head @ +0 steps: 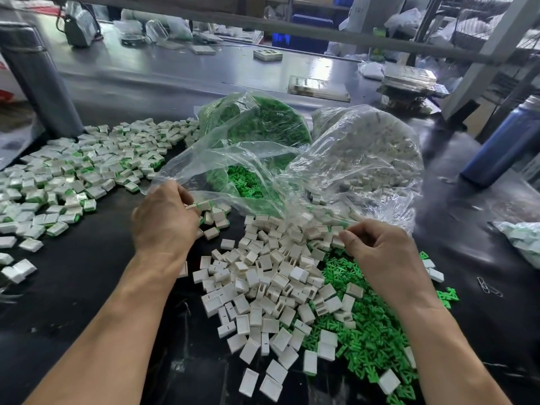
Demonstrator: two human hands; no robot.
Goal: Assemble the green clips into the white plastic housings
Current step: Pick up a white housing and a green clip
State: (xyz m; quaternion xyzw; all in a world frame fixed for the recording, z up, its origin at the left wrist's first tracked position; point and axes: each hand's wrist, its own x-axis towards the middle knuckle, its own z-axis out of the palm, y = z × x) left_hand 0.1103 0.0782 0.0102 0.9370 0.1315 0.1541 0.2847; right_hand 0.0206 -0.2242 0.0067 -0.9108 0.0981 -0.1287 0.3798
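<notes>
A: Nearest us, white housings (263, 302) heaped at six o'clock on the dark surface (87, 287), green clips (368, 340) piled just beside them at five.

B: And the hands?

A: Left hand (163, 220) pinching a white housing (195, 204), grip clenched. Right hand (380, 247) pinching the clear bag (350, 159) edge.

B: Farther out?

A: Finished pieces (73, 176) spread at ten o'clock, bagged green clips (257, 121) at twelve.

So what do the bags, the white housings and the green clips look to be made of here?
Bags: thin clear plastic film, glossy, crinkled, contents showing through. White housings: moulded rigid plastic, probably, with a matte-to-satin finish, crisp edges and slots. Green clips: likely moulded plastic too, uniform bright colour, slight sheen.
</notes>
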